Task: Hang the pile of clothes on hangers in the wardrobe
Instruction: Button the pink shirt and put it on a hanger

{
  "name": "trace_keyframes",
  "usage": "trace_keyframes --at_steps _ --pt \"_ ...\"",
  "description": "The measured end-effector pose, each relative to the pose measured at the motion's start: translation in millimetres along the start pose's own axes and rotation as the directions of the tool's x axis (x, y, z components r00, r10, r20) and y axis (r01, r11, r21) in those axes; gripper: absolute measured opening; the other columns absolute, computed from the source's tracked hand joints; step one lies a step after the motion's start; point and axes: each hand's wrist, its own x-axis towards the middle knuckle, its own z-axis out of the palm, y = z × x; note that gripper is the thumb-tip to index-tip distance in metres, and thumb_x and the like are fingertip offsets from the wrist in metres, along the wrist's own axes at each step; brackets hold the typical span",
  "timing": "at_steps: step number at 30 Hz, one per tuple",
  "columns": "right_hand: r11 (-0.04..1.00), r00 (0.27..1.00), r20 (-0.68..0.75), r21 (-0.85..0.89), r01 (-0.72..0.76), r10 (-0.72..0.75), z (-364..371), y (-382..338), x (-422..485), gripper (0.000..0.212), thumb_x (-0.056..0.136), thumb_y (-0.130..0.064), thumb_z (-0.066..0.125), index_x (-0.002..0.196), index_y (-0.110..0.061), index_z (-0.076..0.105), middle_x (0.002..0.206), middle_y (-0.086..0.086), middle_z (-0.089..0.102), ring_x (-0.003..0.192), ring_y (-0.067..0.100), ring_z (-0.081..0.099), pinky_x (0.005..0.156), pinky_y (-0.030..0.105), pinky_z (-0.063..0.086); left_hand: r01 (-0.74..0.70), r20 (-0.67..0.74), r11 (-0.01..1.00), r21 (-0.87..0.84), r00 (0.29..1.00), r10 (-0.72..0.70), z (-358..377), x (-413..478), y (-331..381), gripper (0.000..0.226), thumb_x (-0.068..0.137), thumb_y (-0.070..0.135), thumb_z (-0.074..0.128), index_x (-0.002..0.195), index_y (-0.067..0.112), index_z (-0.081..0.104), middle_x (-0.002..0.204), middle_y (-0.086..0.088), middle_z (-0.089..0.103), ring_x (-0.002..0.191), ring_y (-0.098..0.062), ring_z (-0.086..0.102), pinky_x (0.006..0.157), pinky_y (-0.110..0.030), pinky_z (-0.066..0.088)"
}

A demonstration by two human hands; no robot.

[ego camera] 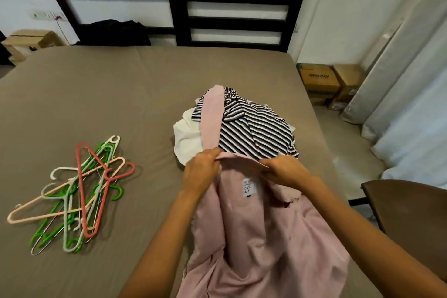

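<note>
Head view. Your left grip (202,172) and right grip (286,172) each pinch the collar (239,159) of the pink shirt (261,237), one at either end, with the label (249,187) facing up just below.

- The shirt body hangs toward you off the near edge of the bed (121,94).
- One sleeve (214,118) trails back across the pile. It lies over the striped shirt (256,128) and beside the white garment (186,138).
- The hangers (79,191) sit in a tangled heap on the bed, well apart to your left.
- The wardrobe is not in view.

Risks, as I judge them:
- If you lift now, the trailing sleeve may drag the striped shirt along or spill the pile.
- Both grips are occupied, so reaching for a hanger means freeing one collar end. With most of the cloth hanging off the edge, the shirt could slide to the floor.
- The hangers look hooked through each other, so pulling one will likely bring several.
</note>
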Motion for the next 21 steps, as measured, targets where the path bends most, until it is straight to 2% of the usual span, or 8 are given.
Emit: trace_keyframes --at_steps 5,8,12,14,16,18,20,21 --pt "0.966 0.983 0.025 0.18 -0.183 0.182 13.2 31.2 -22.6 0.043 0.073 -0.043 0.035 0.078 -0.009 0.061 0.078 0.013 0.066 0.078 0.034 0.061 0.064 0.035 0.042 0.006 -0.011 0.982 0.187 1.0 -0.004 -15.5 -17.3 -22.4 0.037 0.082 0.038 0.046 0.089 0.006 0.063 0.076 -0.016 0.066 0.069 -0.037 0.063 0.056 -0.038 0.045" --pt "0.92 0.932 -0.008 0.169 -0.355 0.361 11.8 29.5 -30.7 0.024 0.084 -0.026 0.047 0.088 -0.004 0.057 0.09 0.018 0.066 0.086 0.037 0.06 0.071 0.04 0.044 0.115 0.301 0.993 -0.034 0.949 -0.1 -30.1 -26.1 -18.6 0.059 0.071 0.066 0.056 0.07 0.008 0.059 0.057 0.0 0.052 0.053 -0.015 0.051 0.056 -0.03 0.032" --pt "0.88 0.828 0.312 -0.067 -0.47 0.466 5.2 -7.4 -50.7 0.032 0.096 -0.027 0.044 0.118 -0.005 0.052 0.12 0.014 0.058 0.11 0.03 0.055 0.091 0.035 0.041 0.004 0.76 0.896 0.443 0.529 -0.378 -44.5 -35.6 0.5 0.05 0.071 0.059 0.069 0.085 0.012 0.061 0.089 -0.008 0.061 0.081 -0.021 0.058 0.067 -0.026 0.038" --pt "0.922 0.601 0.734 -0.091 -0.377 0.318 -12.8 -28.8 -68.0 0.051 0.093 -0.044 0.05 0.125 -0.006 0.054 0.119 0.013 0.057 0.106 0.026 0.056 0.093 0.031 0.041 0.008 0.836 0.859 0.513 0.223 -0.501 -50.6 -45.8 5.7 0.045 0.083 0.038 0.067 0.113 0.005 0.062 0.112 -0.008 0.061 0.095 -0.022 0.058 0.077 -0.028 0.044" --pt "0.96 0.367 0.929 0.065 -0.273 0.042 -28.3 -31.6 -73.7 0.051 0.092 -0.037 0.057 0.124 0.002 0.056 0.112 0.018 0.059 0.088 0.017 0.061 0.086 0.03 0.046 0.317 0.895 0.847 0.427 -0.014 -0.446 -61.3 -47.1 5.5 0.03 0.09 0.024 0.06 0.108 0.001 0.062 0.107 -0.007 0.062 0.087 -0.015 0.06 0.077 -0.023 0.048" --pt "0.836 0.478 0.874 0.326 -0.441 -0.088 -37.8 -17.1 -56.2 0.026 0.095 -0.015 0.054 0.107 0.006 0.062 0.096 0.02 0.064 0.058 -0.002 0.058 0.065 0.018 0.047 0.69 0.95 0.703 0.176 0.068 -0.305 -67.4 -34.7 0.6 0.012 0.089 0.017 0.06 0.091 0.006 0.063 0.089 -0.004 0.065 0.068 -0.007 0.064 0.068 -0.019 0.052" --pt "0.526 0.759 0.64 0.607 -0.595 0.119 -37.9 7.9 -17.1 0.014 0.093 -0.005 0.05 0.088 0.0 0.063 0.07 0.006 0.061 0.046 -0.002 0.051 0.051 0.02 0.043 0.884 0.872 0.411 -0.225 0.371 -0.319 -64.7 -5.4 -2.5 0.008 0.087 0.011 0.058 0.092 0.008 0.063 0.078 -0.004 0.068 0.055 -0.008 0.064 0.055 -0.021 0.055" --pt "0.264 0.794 0.56 0.749 -0.608 0.238 -39.6 19.4 5.6 0.015 0.092 -0.003 0.05 0.088 0.002 0.063 0.067 0.005 0.059 0.05 0.004 0.053 0.051 0.026 0.044 0.874 0.783 0.268 -0.406 0.484 -0.392 -61.3 12.2 -0.3 0.007 0.089 0.009 0.056 0.091 0.01 0.062 0.071 -0.002 0.067 0.05 -0.007 0.062 0.048 -0.019 0.052"
